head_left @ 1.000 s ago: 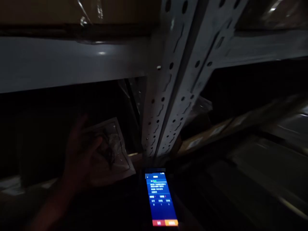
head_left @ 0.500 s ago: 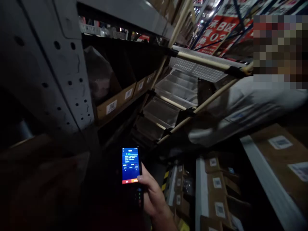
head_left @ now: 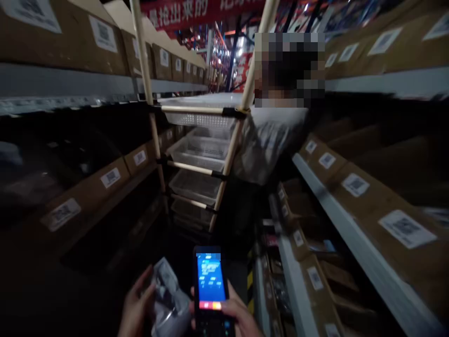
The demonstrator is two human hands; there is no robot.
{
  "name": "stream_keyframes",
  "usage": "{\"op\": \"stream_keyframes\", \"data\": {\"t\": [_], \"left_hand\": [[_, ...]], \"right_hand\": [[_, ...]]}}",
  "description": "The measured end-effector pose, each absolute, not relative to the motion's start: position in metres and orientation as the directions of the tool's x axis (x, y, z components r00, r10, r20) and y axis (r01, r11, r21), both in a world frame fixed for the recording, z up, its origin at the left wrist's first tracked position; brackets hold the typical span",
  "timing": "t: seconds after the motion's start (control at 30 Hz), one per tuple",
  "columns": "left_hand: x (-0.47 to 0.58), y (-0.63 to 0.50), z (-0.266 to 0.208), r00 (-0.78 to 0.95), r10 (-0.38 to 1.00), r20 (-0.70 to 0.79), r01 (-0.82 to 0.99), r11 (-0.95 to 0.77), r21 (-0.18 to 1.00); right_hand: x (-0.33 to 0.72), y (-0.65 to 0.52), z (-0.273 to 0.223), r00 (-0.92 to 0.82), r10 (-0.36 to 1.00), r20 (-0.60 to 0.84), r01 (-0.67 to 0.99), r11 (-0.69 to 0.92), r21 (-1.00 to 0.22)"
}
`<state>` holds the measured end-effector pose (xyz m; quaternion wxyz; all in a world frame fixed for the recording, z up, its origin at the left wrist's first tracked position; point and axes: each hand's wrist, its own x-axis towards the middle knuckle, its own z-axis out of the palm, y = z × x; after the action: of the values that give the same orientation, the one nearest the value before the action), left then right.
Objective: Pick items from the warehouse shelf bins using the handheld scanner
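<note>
Gripping handheld scanner (head_left: 211, 292) in your right hand (head_left: 234, 312), fingers closed; left hand (head_left: 135, 309) clutching plastic-wrapped packet (head_left: 168, 299)

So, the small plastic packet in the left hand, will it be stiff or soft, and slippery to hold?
The plastic packet is wrinkled and bends around the left hand, so it is probably soft and floppy. Its shiny film reflects light, so it may slip easily. It seems light, since the fingers alone support it, while the right hand holds the handheld scanner.
</note>
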<state>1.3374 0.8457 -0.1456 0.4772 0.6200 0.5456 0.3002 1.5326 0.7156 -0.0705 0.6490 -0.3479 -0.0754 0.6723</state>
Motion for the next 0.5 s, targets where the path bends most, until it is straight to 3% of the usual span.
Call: {"op": "stream_keyframes", "data": {"t": [0.07, 0.23, 0.33, 0.4, 0.5], "left_hand": [[1.375, 0.852, -0.136, 0.157, 0.971, -0.18, 0.146, 0.158, 0.977], [1.463, 0.868, -0.102, 0.202, 0.979, 0.023, -0.063, -0.01, 0.998], [1.505, 0.885, -0.104, 0.343, 0.933, -0.103, -0.129, 0.156, 0.979], [1.533, 0.904, -0.119, 0.501, 0.814, -0.295, -0.207, 0.443, 0.872], [1.583, 0.927, -0.152, 0.686, 0.49, -0.538, -0.219, 0.844, 0.49]], "right_hand": [[1.561, 0.703, -0.073, 0.142, 0.901, -0.41, -0.857, -0.095, -0.507], [1.622, 0.673, -0.089, 0.271, 0.779, -0.565, -0.923, 0.043, -0.384], [1.644, 0.665, -0.092, 0.312, 0.756, -0.576, -0.927, 0.107, -0.361], [1.654, 0.666, -0.087, 0.339, 0.749, -0.57, -0.922, 0.144, -0.36], [1.67, 0.671, -0.076, 0.443, 0.679, -0.586, -0.891, 0.256, -0.376]]}}
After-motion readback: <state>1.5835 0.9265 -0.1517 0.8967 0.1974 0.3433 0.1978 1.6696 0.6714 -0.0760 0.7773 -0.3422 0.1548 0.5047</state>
